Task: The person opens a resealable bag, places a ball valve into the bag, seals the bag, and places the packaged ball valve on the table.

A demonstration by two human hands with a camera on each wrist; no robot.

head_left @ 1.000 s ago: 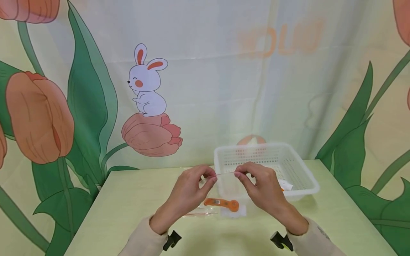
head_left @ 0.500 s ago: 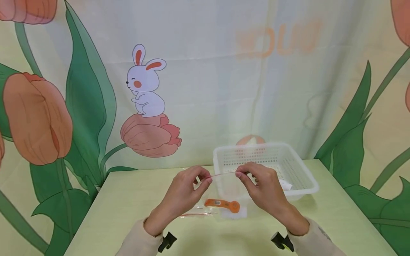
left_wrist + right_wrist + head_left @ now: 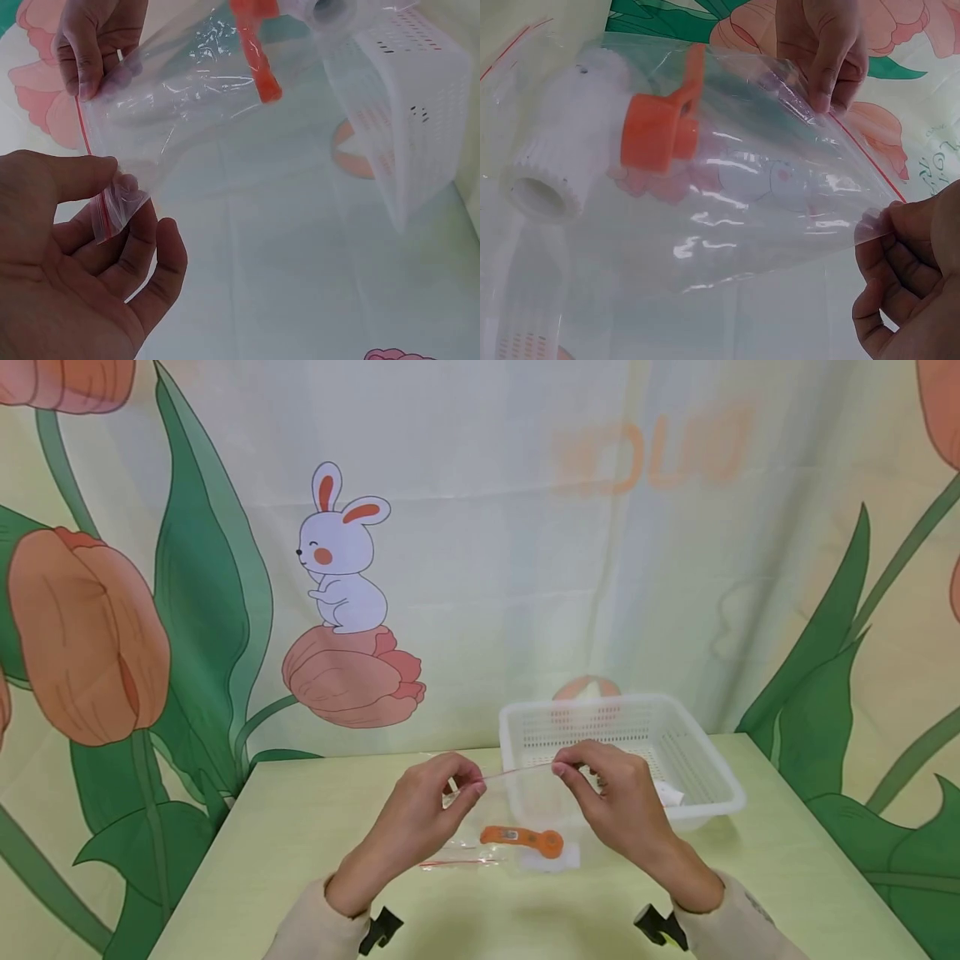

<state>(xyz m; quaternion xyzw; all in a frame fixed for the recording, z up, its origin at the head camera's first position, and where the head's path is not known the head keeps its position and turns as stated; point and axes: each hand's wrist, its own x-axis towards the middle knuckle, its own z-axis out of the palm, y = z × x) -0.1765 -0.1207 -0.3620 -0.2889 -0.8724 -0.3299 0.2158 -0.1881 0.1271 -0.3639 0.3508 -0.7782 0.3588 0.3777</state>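
Note:
My left hand (image 3: 423,802) pinches the red-striped top edge of a clear zip bag (image 3: 180,105) between thumb and fingers. Its opposite top corner is pinched by my right hand (image 3: 615,785), so the red seal line (image 3: 866,157) runs taut between them. Inside the hanging bag is a white plastic tap (image 3: 566,142) with an orange handle (image 3: 521,838). The left wrist view shows the edge bunched a little at the left fingers. The tap sits at the bag's lower part, beneath both hands in the head view.
A white perforated basket (image 3: 720,781) stands behind the right hand with a small white item (image 3: 669,793) in it. Another clear bag with a red seal (image 3: 461,862) lies on the pale green table (image 3: 300,843). A printed curtain (image 3: 480,568) hangs behind.
My left hand has slid leftward along the bag's top edge, so more of the red seal shows between the hands. The right hand has stayed nearly still.

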